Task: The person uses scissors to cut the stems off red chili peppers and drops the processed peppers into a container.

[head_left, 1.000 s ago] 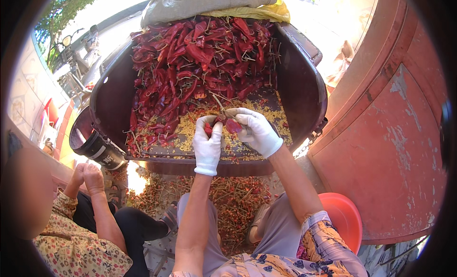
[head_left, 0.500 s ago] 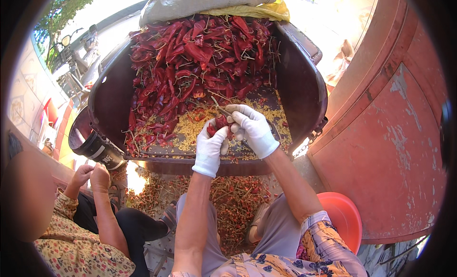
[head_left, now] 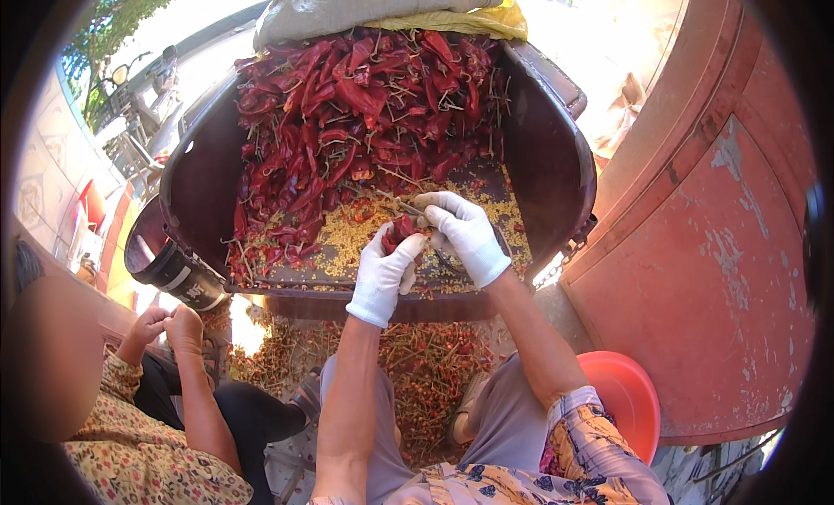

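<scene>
In my left hand (head_left: 384,266), which wears a white glove, a dark red dried chili pepper (head_left: 398,233) is pinched between thumb and fingers. My right hand (head_left: 469,236), gloved too, is closed round what look like scissors (head_left: 447,262); dark handle loops show by the palm and a short blade sticks out near the fingertips. The blade end lies just above the pepper, close to my left fingers. Both hands are over the near part of a dark cart bed (head_left: 391,307), above scattered yellow seeds (head_left: 347,244).
A big heap of red chili peppers (head_left: 356,105) fills the cart's far part, under a grey sack (head_left: 373,10). Stem scraps (head_left: 434,349) cover the ground. A black bucket (head_left: 178,275) hangs left, near a seated person's hands (head_left: 169,327). A red basin (head_left: 617,401) stands right.
My left hand has shifted slightly left and down with the pepper. The pale stem that stood up between my hands no longer shows there. My right hand has barely moved.
</scene>
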